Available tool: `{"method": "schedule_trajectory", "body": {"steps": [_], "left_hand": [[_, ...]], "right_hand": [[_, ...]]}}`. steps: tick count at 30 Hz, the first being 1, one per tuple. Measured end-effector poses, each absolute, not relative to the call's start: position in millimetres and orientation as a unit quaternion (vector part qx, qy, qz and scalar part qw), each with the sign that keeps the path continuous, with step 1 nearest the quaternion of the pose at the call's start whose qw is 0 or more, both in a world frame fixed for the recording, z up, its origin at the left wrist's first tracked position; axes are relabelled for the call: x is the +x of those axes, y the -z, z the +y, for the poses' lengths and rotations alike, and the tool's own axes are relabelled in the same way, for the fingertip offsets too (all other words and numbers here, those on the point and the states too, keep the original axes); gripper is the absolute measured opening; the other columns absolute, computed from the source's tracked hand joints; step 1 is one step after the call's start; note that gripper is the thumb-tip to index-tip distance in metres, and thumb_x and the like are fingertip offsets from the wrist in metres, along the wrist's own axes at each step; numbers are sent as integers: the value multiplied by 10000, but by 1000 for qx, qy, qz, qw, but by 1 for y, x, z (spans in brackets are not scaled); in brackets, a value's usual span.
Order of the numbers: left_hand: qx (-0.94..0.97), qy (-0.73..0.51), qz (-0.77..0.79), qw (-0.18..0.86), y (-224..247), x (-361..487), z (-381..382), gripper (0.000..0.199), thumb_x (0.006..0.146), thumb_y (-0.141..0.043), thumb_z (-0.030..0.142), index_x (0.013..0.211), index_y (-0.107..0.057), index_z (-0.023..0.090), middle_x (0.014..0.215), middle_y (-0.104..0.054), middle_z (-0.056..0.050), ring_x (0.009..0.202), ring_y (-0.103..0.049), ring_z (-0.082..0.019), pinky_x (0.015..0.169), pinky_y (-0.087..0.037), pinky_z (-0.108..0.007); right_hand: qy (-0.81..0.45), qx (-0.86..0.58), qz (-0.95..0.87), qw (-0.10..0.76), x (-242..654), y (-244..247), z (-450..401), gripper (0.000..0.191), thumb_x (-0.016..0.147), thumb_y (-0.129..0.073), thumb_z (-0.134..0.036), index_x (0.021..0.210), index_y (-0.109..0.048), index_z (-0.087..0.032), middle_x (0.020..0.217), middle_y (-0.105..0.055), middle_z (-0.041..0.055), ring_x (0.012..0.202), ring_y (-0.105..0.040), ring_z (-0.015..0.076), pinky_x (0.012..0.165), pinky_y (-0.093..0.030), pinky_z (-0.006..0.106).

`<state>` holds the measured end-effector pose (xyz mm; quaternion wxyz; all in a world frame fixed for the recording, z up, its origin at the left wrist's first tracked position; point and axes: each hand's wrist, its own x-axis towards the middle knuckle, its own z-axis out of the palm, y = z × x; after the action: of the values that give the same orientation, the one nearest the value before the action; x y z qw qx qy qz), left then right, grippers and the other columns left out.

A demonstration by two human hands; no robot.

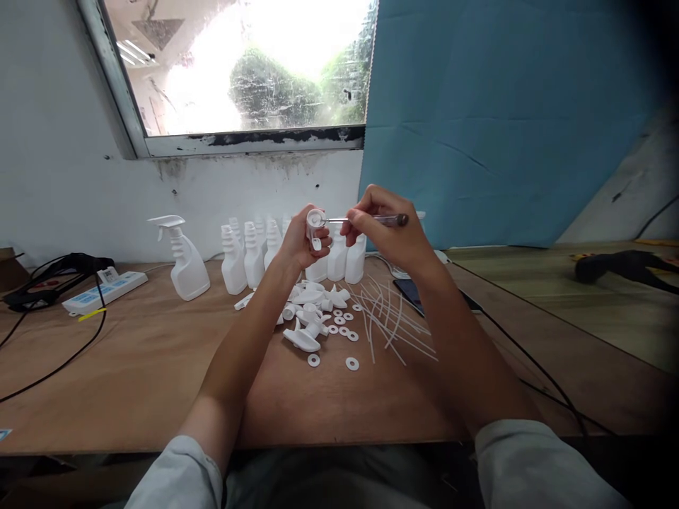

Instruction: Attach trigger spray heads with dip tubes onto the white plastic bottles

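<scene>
No legible lettering, any print on the power strip [109, 291] too small.

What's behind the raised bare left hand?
Behind the left hand, white plastic bottles stand on the brown wooden table before the white wall. The hand, holding a white plastic spray head, hides parts of some bottles, so their count is unclear.

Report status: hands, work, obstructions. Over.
Left hand holding spray head. Right hand gripping tool, tip at spray head's opening. Nothing seen blocking either hand; washers on table below.
</scene>
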<state>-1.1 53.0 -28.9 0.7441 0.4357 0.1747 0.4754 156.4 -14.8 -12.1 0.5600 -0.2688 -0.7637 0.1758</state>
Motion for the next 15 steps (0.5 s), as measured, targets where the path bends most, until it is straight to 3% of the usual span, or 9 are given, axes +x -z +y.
{"method": "schedule_trajectory", "body": {"steps": [8,15], "left_hand": [[410,-397,134,810,26,-1,49,260,797,-464,279,562,-407,183,404,-330,49,310,-292,-74,298,-173,-174],[425,-402,129,801,25,4,47,266,801,-502,315,593,-408,179,415,-313,54,318,-278,-59,302,-159,-159]], "right_hand": [[-273,-242,-720,591,160,12,1,268,803,-586,-295,643,-391,-206,654,-595,-5,552,-591,121,545,-518,294],[-249,-199,-721,615,155,15,1,252,814,-603,-297,658,-425,-212,646,-572,-12,602,-614,140,580,-532,312]]}}
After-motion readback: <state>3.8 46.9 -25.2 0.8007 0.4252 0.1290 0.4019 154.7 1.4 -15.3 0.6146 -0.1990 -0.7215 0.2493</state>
